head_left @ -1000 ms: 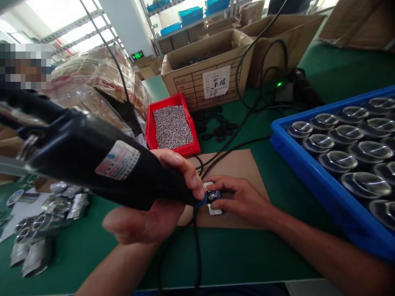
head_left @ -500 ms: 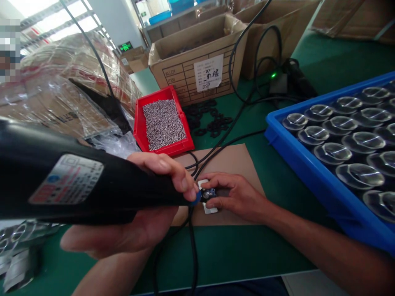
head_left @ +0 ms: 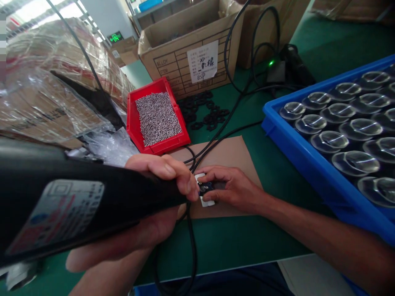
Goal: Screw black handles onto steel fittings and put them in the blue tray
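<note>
My left hand is wrapped round a black electric screwdriver with a silver label, its body large in the near left. The tool's front end points at a small dark part with metal spots, and my left fingers hide its tip. With thumb and fingers, my right hand grips that part from the right side. Beneath the part is a white block, lying on a brown cardboard sheet. Whether the tool's tip touches the part cannot be seen.
A red bin of small metal screws stands beyond my left hand. Black ring-like pieces lie beside it. To the right, a blue tray holds rows of clear-topped round pieces. Black cables cross the cardboard. Cardboard boxes stand behind.
The view has shifted slightly, so the bin, boxes and tray sit higher in the picture. The screwdriver's rear end is lower and its blue front ring is now mostly hidden. Both grips stay.
</note>
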`<action>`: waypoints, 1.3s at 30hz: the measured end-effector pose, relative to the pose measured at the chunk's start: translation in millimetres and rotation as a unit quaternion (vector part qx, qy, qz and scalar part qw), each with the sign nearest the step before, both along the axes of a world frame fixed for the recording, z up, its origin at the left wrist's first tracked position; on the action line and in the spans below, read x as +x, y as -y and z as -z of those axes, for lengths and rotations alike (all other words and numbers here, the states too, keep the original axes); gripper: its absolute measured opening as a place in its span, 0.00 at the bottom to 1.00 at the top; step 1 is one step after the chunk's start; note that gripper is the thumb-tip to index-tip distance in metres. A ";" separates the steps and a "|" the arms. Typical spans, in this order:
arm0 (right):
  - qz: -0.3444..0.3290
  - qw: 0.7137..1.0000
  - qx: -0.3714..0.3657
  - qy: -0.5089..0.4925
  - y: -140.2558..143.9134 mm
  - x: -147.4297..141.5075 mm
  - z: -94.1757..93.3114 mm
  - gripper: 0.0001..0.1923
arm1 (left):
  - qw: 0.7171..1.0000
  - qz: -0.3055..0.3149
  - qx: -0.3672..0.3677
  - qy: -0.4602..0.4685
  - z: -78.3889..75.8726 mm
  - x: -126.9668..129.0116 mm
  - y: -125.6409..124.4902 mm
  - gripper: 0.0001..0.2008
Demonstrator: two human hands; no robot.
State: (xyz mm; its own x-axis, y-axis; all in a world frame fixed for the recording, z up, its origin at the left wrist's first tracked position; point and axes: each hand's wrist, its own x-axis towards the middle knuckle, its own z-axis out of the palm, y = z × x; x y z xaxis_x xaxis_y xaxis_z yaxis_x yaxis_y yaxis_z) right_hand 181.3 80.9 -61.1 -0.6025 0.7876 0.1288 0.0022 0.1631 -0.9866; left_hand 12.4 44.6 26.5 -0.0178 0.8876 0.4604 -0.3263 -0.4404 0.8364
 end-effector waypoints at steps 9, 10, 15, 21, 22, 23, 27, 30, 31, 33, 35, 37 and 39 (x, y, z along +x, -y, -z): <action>-0.013 0.999 -0.020 -0.023 -2.9 6.1 9.3 0.14 | 0.999 -0.029 -0.030 0.014 -3.5 9.4 1.4 0.33; -0.014 0.999 -0.023 -0.026 -3.4 7.0 11.6 0.14 | 0.999 -0.040 -0.028 0.024 -4.4 10.2 1.1 0.34; -0.014 0.999 -0.027 -0.029 -2.2 6.4 13.7 0.13 | 0.997 -0.068 -0.010 0.033 -7.8 15.8 -4.0 0.34; -0.014 0.999 -0.039 -0.035 1.9 3.6 6.4 0.14 | 0.997 -0.061 -0.043 0.022 -13.1 19.0 -5.7 0.34; -0.012 0.999 -0.041 -0.034 2.2 3.2 5.6 0.14 | 0.997 -0.062 -0.042 0.020 -13.6 19.1 -5.6 0.34; -0.011 0.999 -0.042 -0.032 2.4 2.7 4.8 0.14 | 0.997 -0.063 -0.038 0.018 -13.6 19.2 -5.6 0.34; -0.014 0.999 -0.038 -0.020 2.2 0.3 1.0 0.13 | 0.997 -0.075 0.002 0.020 -7.6 19.8 -7.4 0.34; -0.011 0.999 -0.036 -0.008 2.1 -1.4 -2.7 0.13 | 0.996 -0.077 0.027 0.027 -1.5 20.6 -9.3 0.35; -0.013 0.999 -0.037 -0.006 2.2 -1.8 -3.6 0.13 | 0.996 -0.078 0.028 0.026 -0.5 20.9 -9.7 0.35; -0.016 0.999 -0.036 -0.010 2.4 -1.9 -4.0 0.13 | 0.996 -0.086 0.026 0.025 -0.2 21.8 -9.6 0.36; -0.015 0.999 -0.029 -0.015 2.4 -1.1 -2.3 0.14 | 0.995 -0.091 0.017 0.019 -2.0 22.3 -8.1 0.36; -0.013 0.999 -0.024 -0.020 1.8 0.4 1.0 0.14 | 0.996 -0.091 0.003 0.019 -4.6 21.8 -5.2 0.35; -0.010 1.000 -0.023 -0.019 0.8 1.9 4.6 0.14 | 0.996 -0.082 -0.008 0.025 -6.2 20.0 -1.6 0.35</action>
State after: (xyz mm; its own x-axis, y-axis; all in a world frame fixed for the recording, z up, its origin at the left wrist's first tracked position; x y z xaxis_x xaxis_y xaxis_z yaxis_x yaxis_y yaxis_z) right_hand 183.1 80.1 -65.7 -0.6141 0.7805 0.1169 -0.0391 0.1179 -0.9923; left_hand 32.4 46.3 32.8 -0.1852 0.8780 0.4413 -0.2930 -0.4780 0.8281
